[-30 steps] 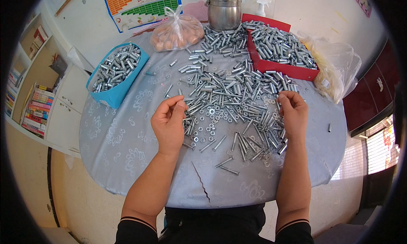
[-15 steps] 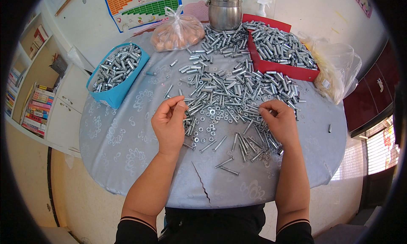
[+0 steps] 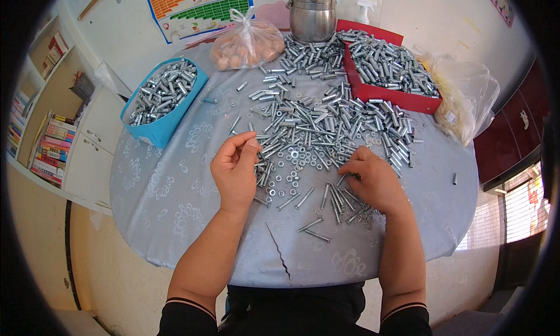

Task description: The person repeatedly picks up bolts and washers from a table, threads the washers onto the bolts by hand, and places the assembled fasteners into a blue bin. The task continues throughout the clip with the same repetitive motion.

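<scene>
A big heap of silver bolts (image 3: 326, 123), with small nuts and washers (image 3: 290, 164) among them, covers the middle of a round table (image 3: 175, 202) under a pale blue-grey patterned cloth. My left hand (image 3: 234, 168) hovers at the heap's left edge, thumb and fingertips pinched together on something too small to make out. My right hand (image 3: 373, 181) lies palm down on the bolts at the heap's near right, fingers curled over them. Several loose bolts (image 3: 312, 228) lie between my hands near the table's front.
A blue tray (image 3: 162, 97) of bolts stands at the far left, a red tray (image 3: 388, 67) of bolts at the far right. A knotted bag of brown round items (image 3: 245, 41), a steel pot (image 3: 313, 12) and a clear plastic bag (image 3: 466, 97) sit along the back. The cloth has a tear (image 3: 277, 248) near the front edge.
My right hand has moved left and toward me across the heap, settling lower on the bolts. My left hand has stayed almost in place, its fingers still pinched.
</scene>
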Tool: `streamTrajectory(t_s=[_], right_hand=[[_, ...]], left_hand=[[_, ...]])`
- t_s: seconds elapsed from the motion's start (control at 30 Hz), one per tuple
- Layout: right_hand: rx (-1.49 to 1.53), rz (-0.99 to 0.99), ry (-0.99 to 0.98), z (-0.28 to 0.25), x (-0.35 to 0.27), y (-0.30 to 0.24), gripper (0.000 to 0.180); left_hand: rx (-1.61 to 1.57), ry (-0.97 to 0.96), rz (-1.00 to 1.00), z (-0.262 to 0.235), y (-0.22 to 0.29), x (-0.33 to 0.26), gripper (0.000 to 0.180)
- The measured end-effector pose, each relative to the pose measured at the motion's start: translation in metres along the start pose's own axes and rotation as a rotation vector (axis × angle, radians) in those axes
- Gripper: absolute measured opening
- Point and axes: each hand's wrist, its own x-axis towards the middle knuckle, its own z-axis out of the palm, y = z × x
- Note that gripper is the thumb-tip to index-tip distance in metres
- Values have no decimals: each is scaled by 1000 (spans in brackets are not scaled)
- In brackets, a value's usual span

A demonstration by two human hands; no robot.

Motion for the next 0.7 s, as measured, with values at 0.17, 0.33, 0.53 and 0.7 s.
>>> streamTrajectory(t_s=[0.17,0.33,0.53,0.7], right_hand=[[-50,-40,32,3,0,1,13],[186,33,253,-3,6,0,18],[649,195,526,9,11,-2,22],[779,281,466,10,11,-1,18]], left_hand=[[13,0,-4,1,1,0,15],[-2,3,-13,1,2,-1,15],[-18,-59,-34,2,2,-2,15],[-2,-79,-41,2,2,-3,15]])
